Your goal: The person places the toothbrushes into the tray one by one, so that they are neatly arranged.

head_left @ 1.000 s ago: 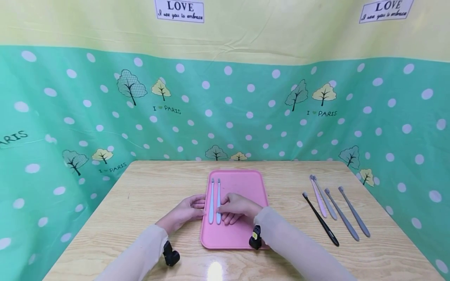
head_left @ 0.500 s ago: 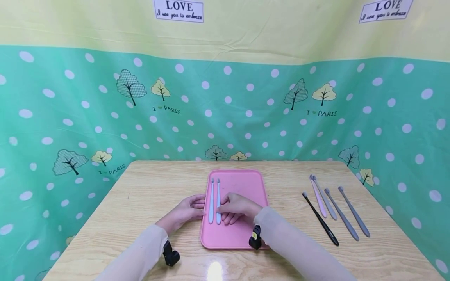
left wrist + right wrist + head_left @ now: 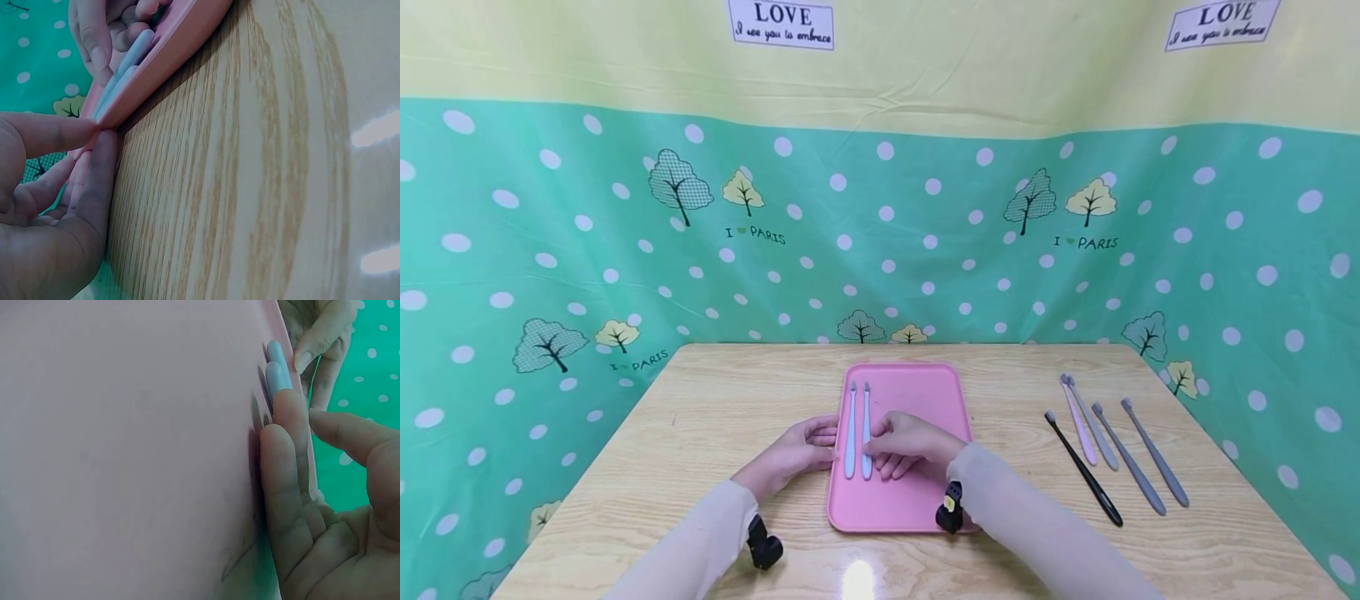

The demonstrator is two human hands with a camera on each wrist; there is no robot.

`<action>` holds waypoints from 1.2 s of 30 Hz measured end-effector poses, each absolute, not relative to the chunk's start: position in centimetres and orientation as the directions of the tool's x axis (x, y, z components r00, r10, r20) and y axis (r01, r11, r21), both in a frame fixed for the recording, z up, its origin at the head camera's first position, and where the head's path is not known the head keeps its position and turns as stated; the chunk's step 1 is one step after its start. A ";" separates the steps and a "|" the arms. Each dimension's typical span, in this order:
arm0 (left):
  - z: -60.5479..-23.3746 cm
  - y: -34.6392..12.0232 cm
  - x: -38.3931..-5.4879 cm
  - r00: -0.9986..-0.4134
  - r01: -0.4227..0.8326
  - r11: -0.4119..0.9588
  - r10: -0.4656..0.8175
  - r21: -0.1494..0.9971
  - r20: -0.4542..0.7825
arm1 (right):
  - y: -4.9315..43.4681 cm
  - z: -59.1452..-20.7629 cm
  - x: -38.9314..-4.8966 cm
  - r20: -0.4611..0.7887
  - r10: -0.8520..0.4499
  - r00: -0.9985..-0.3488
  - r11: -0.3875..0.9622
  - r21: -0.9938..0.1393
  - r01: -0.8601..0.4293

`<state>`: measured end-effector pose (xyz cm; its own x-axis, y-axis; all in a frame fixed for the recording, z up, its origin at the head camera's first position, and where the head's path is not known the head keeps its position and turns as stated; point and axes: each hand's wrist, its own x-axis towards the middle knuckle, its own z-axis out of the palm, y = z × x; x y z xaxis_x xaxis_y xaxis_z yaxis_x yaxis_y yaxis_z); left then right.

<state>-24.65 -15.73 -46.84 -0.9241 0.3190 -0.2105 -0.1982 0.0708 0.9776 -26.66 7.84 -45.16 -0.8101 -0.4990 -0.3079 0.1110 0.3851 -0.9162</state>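
Observation:
Two light blue toothbrushes lie side by side, heads away from me, at the left of a pink tray (image 3: 917,387). My right hand (image 3: 913,442) pinches the handle of the right-hand toothbrush (image 3: 867,417) between thumb and fingers. Closer to the tray's left edge is the other toothbrush (image 3: 851,433), untouched. My left hand (image 3: 793,454) holds the tray's left rim; in the left wrist view its thumb and forefinger meet at the rim. The right wrist view shows the handle ends (image 3: 278,375) sticking out past the right hand's fingertips.
On the wooden table (image 3: 737,375), right of the tray, lie a black toothbrush (image 3: 1086,471), a pink toothbrush (image 3: 1081,425) and several grey toothbrushes, one being the far-right toothbrush (image 3: 1157,454). A green dotted curtain (image 3: 925,250) hangs behind the table and along its sides.
The right wrist and sleeve have shifted very slightly to the right. Both hands keep their places, and the toothbrushes and tray look unmoved.

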 end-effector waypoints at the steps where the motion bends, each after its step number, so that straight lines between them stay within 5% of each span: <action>1: -46.9 -15.7 -24.7 -0.924 -0.199 0.074 0.318 0.977 -0.212 | 7.9 -45.1 -26.7 -0.307 -0.499 -0.810 0.392 -0.914 0.105; 36: -46.8 -15.8 -24.7 -0.923 -0.208 0.086 0.313 0.974 -0.225 | 14.6 -42.9 -25.2 -0.247 -0.540 -0.805 0.428 -0.904 -0.010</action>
<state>-24.71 -15.76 -46.82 -0.9227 0.3133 -0.2246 -0.2079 0.0863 0.9743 -25.19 14.61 -42.92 -0.8048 -0.5399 -0.2465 -0.0102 0.4278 -0.9038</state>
